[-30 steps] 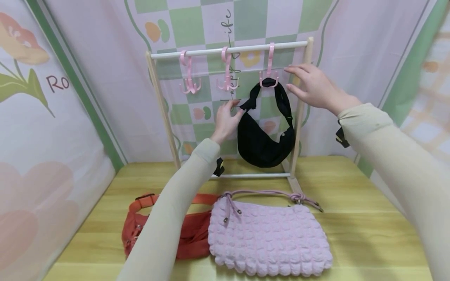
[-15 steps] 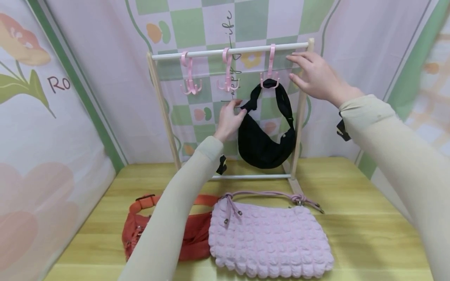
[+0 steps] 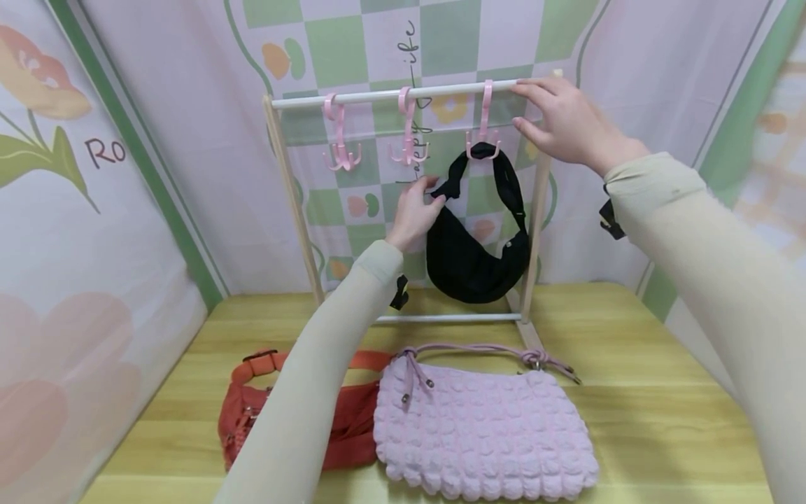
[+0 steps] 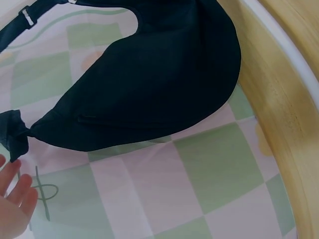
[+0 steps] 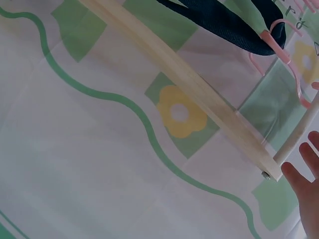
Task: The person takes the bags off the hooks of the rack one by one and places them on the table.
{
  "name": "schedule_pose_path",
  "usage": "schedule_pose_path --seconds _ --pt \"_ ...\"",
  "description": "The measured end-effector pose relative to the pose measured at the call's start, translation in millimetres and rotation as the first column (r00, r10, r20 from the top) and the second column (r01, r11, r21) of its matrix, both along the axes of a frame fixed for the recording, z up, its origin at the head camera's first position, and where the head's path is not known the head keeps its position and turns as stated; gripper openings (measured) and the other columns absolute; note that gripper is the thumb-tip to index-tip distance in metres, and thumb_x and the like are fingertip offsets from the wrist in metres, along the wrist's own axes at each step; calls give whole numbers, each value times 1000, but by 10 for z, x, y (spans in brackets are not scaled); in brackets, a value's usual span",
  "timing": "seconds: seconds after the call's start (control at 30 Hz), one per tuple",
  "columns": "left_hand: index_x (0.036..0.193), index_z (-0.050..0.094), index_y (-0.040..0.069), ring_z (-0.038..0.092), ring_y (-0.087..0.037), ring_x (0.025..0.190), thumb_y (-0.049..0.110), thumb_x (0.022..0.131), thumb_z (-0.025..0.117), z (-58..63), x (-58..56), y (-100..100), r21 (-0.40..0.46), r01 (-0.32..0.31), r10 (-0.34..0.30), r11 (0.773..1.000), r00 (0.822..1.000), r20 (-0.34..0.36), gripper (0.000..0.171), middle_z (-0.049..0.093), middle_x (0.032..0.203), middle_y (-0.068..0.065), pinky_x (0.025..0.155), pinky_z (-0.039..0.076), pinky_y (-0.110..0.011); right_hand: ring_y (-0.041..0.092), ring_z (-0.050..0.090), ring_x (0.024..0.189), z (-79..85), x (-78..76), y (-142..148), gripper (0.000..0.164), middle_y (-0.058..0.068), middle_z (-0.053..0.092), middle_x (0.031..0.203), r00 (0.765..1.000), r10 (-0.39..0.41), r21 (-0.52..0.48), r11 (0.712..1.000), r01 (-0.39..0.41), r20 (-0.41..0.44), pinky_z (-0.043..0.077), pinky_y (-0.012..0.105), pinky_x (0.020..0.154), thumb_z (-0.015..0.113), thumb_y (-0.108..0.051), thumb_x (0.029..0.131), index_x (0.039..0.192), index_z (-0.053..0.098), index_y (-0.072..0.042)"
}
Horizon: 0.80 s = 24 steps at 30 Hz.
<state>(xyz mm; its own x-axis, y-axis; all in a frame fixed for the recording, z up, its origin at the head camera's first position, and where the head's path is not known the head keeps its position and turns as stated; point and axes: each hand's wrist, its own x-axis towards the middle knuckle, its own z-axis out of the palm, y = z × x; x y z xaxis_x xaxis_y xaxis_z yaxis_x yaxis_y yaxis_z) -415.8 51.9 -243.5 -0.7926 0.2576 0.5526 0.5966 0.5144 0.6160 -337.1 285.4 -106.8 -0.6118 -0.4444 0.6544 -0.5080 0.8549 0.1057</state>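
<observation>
A black crescent-shaped shoulder bag (image 3: 472, 262) hangs by its strap from the rightmost pink hook (image 3: 485, 115) on the rack. My left hand (image 3: 415, 213) is at the knotted left end of the strap, its fingertips touching or very close to the knot (image 4: 15, 134); in the left wrist view its fingers look loosely extended. Up at the right end of the white bar, my right hand (image 3: 569, 126) has spread fingers, with the fingertips overlapping the bar (image 3: 371, 94). Whether they touch it is unclear. The right wrist view shows those fingers (image 5: 294, 177) beside the bar's end.
Two more pink hooks (image 3: 342, 140) hang farther left on the bar. A red bag (image 3: 352, 420), partly behind my left sleeve, and a pink puffy handbag (image 3: 485, 427) lie on the wooden table (image 3: 655, 413). The rack's wooden post (image 5: 199, 94) stands at the right.
My right hand has risen slightly to the level of the bar. My left hand has shifted a little right, staying by the strap knot. The bag hangs nearly unchanged.
</observation>
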Motion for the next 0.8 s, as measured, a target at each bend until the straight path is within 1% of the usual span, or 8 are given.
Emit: schedule_pose_path --seconds 0.13,0.27,0.4,0.57,0.63,0.8 --pt "134 51 11 50 -16 123 21 93 58 12 6 9 -12 5 -5 1000 1000 10 42 55 134 -3 104 39 -25 44 38 129 35 -13 14 53 25 40 143 998 -28 12 1000 27 64 30 56 109 51 -23 97 144 37 -3" --pt "135 51 11 51 -17 123 21 93 57 15 8 15 -21 10 -9 1000 1000 7 43 56 134 -3 104 39 -26 44 36 131 70 -30 11 53 24 38 145 993 -53 25 998 50 105 28 57 109 48 -27 99 146 35 -6" --pt "136 49 12 51 -18 123 22 94 56 19 12 21 -26 21 -20 999 1000 16 43 55 135 -3 104 40 -28 44 34 133 106 -48 0 53 23 37 147 990 -65 29 998 61 129 26 58 110 46 -29 99 147 34 -9" --pt "137 47 12 50 -18 124 21 94 56 23 16 27 -32 40 -39 999 998 44 45 53 137 -4 103 40 -27 43 30 136 147 -61 -10 53 22 35 148 985 -70 17 998 68 158 22 57 112 45 -31 100 148 33 -11" --pt "138 47 13 49 -18 124 20 94 56 22 15 26 -34 44 -42 998 998 49 45 53 137 -4 103 39 -26 43 30 137 160 -68 -16 53 21 36 148 985 -63 11 998 62 159 21 57 113 44 -32 100 148 33 -12" --pt "138 47 13 48 -17 126 21 93 56 5 10 22 -51 42 -40 998 998 37 46 52 138 -4 105 38 -25 43 30 137 190 -85 -42 52 21 38 147 987 -37 11 999 36 154 20 56 114 45 -31 100 147 35 -12"
